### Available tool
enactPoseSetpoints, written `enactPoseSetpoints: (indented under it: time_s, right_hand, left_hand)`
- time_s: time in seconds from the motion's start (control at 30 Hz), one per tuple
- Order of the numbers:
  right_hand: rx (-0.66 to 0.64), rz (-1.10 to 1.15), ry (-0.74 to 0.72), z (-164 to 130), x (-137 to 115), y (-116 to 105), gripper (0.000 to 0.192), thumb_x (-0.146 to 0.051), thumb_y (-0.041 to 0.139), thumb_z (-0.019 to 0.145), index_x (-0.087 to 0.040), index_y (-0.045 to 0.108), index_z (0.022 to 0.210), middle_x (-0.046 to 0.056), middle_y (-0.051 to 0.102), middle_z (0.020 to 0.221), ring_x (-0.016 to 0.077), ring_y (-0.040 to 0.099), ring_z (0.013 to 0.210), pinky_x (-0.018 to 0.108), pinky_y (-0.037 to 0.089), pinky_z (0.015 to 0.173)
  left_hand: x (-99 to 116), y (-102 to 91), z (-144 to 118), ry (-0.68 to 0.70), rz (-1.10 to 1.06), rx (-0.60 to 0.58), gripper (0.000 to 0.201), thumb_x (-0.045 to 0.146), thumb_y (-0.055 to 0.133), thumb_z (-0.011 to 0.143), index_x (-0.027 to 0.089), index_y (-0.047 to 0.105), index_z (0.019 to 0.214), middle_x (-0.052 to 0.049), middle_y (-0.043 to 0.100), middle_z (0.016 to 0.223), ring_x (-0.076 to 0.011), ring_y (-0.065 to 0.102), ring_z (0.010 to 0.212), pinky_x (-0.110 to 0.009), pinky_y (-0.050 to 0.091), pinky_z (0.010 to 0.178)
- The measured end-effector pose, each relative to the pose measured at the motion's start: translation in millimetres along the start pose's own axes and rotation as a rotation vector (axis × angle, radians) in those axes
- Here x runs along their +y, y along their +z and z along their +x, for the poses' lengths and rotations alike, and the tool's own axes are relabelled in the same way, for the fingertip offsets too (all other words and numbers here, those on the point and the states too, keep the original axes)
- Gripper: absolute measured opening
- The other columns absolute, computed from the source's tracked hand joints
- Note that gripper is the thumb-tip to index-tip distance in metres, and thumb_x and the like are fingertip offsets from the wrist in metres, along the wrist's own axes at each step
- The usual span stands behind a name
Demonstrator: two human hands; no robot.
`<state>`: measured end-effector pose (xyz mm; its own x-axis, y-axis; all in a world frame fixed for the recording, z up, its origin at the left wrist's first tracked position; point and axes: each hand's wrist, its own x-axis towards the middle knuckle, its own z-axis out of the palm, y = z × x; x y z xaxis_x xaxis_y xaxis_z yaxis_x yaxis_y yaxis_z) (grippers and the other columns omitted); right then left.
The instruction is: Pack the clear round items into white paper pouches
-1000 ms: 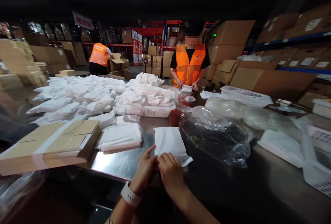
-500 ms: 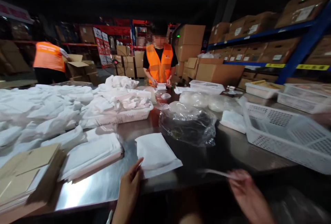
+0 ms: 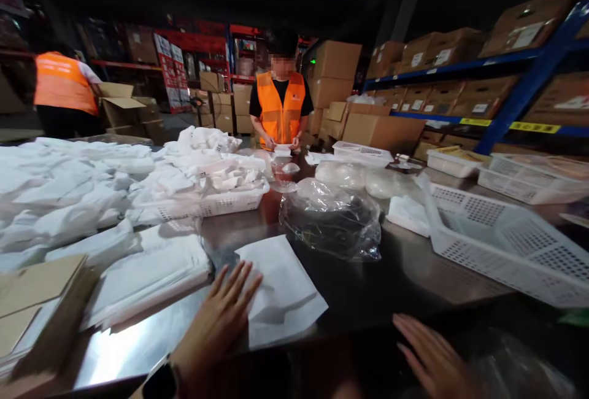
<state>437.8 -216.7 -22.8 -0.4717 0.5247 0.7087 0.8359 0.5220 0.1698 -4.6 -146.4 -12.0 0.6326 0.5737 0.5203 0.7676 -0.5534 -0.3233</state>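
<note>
A flat white paper-like bag (image 3: 283, 291) lies on the metal table in front of me, its lower part unfolded toward me. My left hand (image 3: 225, 304) is spread open with its fingers resting on the bag's left edge. My right hand (image 3: 430, 353) hovers low by the table's front edge, fingers stretched out and nothing visible in it. Left of the bag is a stack of similar white bags (image 3: 151, 273). A clear plastic bag (image 3: 331, 221) sits just beyond the white one.
Filled white bags (image 3: 69, 190) are heaped at left, beside a loaded white basket (image 3: 234, 201). A cardboard box (image 3: 41, 282) stands at near left, and a large white basket (image 3: 497, 245) at right. Across the table, a person in an orange vest (image 3: 281, 107) handles something white.
My left hand has opened and moved onto the bag, whose near end now reaches farther toward me. The thin white strip in my right hand is gone from view, and those fingers have straightened.
</note>
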Motion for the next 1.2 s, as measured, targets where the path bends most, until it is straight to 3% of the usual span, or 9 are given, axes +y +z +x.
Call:
enactPoseSetpoints:
  time_s: [0.07, 0.17, 0.27, 0.37, 0.57, 0.67, 0.9, 1.07, 1.2]
  right_hand:
    - [-0.119, -0.024, -0.298, 54.3, -7.9, 36.4, 0.043, -0.009, 0.053, 0.087, -0.017, 0.053, 0.129, 0.009, 0.06, 0.127, 0.0215, 0.05, 0.125, 0.037, 0.042, 0.103]
    - [-0.167, 0.125, -0.606, 144.9, -20.3, 91.8, 0.046, -0.018, 0.057, 0.085, -0.017, 0.052, 0.13, 0.013, 0.049, 0.139, 0.0297, 0.033, 0.137, 0.052, 0.035, 0.108]
    - [-0.237, 0.215, -0.887, 199.7, -32.2, 130.0, 0.049, -0.03, 0.054, 0.087, -0.019, 0.049, 0.134, 0.015, 0.051, 0.137, 0.0293, 0.042, 0.131, 0.051, 0.038, 0.106]
    - [-0.154, 0.267, -0.999, 206.3, -33.4, 146.6, 0.037, -0.026, 0.049, 0.092, -0.021, 0.055, 0.128, 0.013, 0.061, 0.124, 0.0256, 0.057, 0.116, 0.047, 0.044, 0.101]
    - [-0.279, 0.342, -0.904, 185.3, -17.4, 131.2, 0.025, -0.02, 0.05, 0.092, -0.02, 0.064, 0.113, 0.012, 0.059, 0.129, 0.0284, 0.046, 0.127, 0.05, 0.041, 0.105]
    - [-0.191, 0.348, -0.859, 184.8, -23.7, 117.6, 0.023, -0.023, 0.054, 0.092, -0.022, 0.064, 0.113, 0.01, 0.061, 0.126, 0.0277, 0.044, 0.13, 0.048, 0.043, 0.104]
    - [-0.079, 0.407, -0.856, 181.5, -46.9, 103.2, 0.024, -0.007, 0.044, 0.092, -0.008, 0.067, 0.09, 0.009, 0.072, 0.097, 0.0195, 0.065, 0.1, 0.042, 0.044, 0.105]
    - [-0.226, 0.611, -0.683, 168.5, -48.7, 97.8, 0.027, -0.015, 0.041, 0.097, -0.014, 0.067, 0.094, 0.007, 0.073, 0.092, 0.017, 0.067, 0.09, 0.031, 0.053, 0.082]
    - [-0.422, 1.009, -0.204, 145.6, -65.0, 92.4, 0.053, -0.05, 0.03, 0.1, -0.018, 0.07, 0.091, 0.007, 0.073, 0.083, 0.0155, 0.069, 0.08, 0.026, 0.051, 0.073]
  left_hand:
    - [3.0, 3.0, 20.6, 0.056, -0.085, -0.099, 0.08, 0.0, 0.042, 0.068, 0.02, 0.034, 0.145, -0.009, 0.04, 0.147, -0.0273, 0.034, 0.138, -0.051, 0.03, 0.112]
    - [0.7, 6.8, 40.5, 0.131, -0.24, -0.297, 0.083, 0.002, 0.048, 0.061, 0.023, 0.042, 0.14, -0.009, 0.038, 0.149, -0.0301, 0.031, 0.139, -0.057, 0.025, 0.113]
    - [-10.1, 14.9, 47.0, 0.145, -0.351, -0.421, 0.083, 0.006, 0.054, 0.06, 0.026, 0.043, 0.14, -0.011, 0.037, 0.149, -0.0342, 0.031, 0.138, -0.063, 0.022, 0.111]
    - [-20.2, 24.0, 44.1, 0.194, -0.429, -0.392, 0.078, 0.01, 0.057, 0.068, 0.031, 0.04, 0.141, -0.01, 0.039, 0.148, -0.0326, 0.034, 0.137, -0.061, 0.023, 0.112]
    - [-26.5, 20.3, 36.7, 0.277, -0.45, -0.283, 0.07, 0.011, 0.055, 0.079, 0.039, 0.038, 0.141, -0.004, 0.029, 0.153, -0.0306, 0.03, 0.139, -0.058, 0.024, 0.113]
    - [-25.4, 14.1, 38.1, 0.29, -0.43, -0.26, 0.07, 0.009, 0.056, 0.076, 0.038, 0.042, 0.139, -0.005, 0.03, 0.153, -0.0316, 0.031, 0.139, -0.059, 0.025, 0.112]
    - [-14.8, -7.1, 34.4, 0.395, -0.317, -0.123, 0.039, 0.013, 0.048, 0.092, 0.022, 0.053, 0.129, -0.005, 0.052, 0.139, -0.0213, 0.042, 0.132, -0.046, 0.021, 0.118]
    - [-8.9, -18.5, 10.3, 0.271, -0.471, -0.218, 0.044, 0.014, 0.048, 0.09, 0.02, 0.05, 0.134, -0.008, 0.053, 0.137, -0.0227, 0.048, 0.128, -0.04, 0.035, 0.112]
    - [6.6, -22.1, -11.3, -0.109, -0.798, -0.197, 0.037, 0.016, 0.04, 0.091, 0.022, 0.059, 0.123, -0.006, 0.063, 0.125, -0.0193, 0.059, 0.115, -0.029, 0.046, 0.101]
